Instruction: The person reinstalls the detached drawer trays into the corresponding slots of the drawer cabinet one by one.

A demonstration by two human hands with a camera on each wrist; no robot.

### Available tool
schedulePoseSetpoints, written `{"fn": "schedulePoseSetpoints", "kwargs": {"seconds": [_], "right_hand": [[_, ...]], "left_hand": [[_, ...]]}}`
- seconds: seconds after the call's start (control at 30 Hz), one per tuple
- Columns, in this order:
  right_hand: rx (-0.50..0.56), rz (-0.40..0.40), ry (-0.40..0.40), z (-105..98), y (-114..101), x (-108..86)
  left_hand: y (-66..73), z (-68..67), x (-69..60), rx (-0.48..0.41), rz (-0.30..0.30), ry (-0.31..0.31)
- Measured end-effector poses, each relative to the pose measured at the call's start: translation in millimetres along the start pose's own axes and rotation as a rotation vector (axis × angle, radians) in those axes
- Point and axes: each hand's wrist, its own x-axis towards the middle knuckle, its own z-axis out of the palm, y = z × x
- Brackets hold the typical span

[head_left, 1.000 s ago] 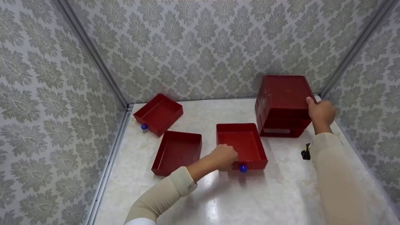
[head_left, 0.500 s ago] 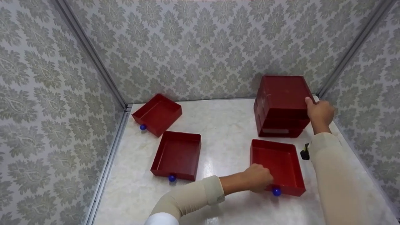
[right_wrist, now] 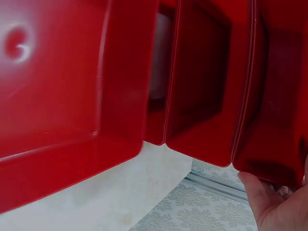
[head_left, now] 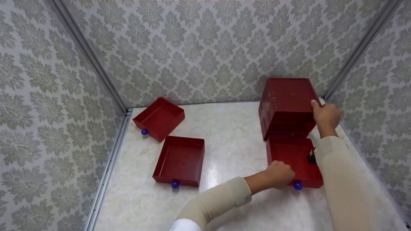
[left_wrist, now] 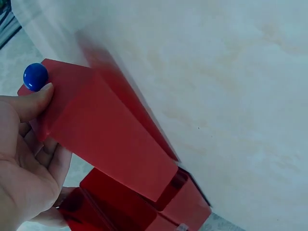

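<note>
As the left hand (head_left: 280,175) shifts right and toward the rear, the drawer (head_left: 287,154) moves from nearer the front of the bench (head_left: 234,131) to directly before the cabinet (head_left: 292,96), its rear end near the lowest opening; contact cannot be confirmed. This appears to bring the drawer roughly into line, not seated. Left fingers hold its front beside the blue knob (head_left: 297,185). Right hand (head_left: 328,117) position is unchanged: fingers grip the cabinet's upper right edge. Two other drawers (head_left: 180,162) remain at left.
</note>
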Motion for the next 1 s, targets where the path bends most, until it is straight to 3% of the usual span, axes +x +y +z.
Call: {"fn": "schedulePoseSetpoints", "kwargs": {"seconds": [0.33,0.53,0.67,0.87,1.0], "right_hand": [[0.023,0.004,-0.002,2,0,-2.5],[0.023,0.010,0.011,1,-2,-3.4],[0.018,0.022,0.006,2,-2,-1.5],[0.031,0.032,0.006,2,-2,-3.1],[0.026,0.029,0.000,1,-1,-2.5]], "left_hand": [[-7.6,4.2,13.0,0.030,-0.039,0.001],[-17.0,12.9,23.9,0.010,-0.078,-0.006],[-23.4,19.8,29.0,0.013,-0.109,0.021],[-27.3,28.4,28.8,0.010,-0.132,0.064],[-20.0,26.7,22.1,-0.026,-0.162,0.081]]}}
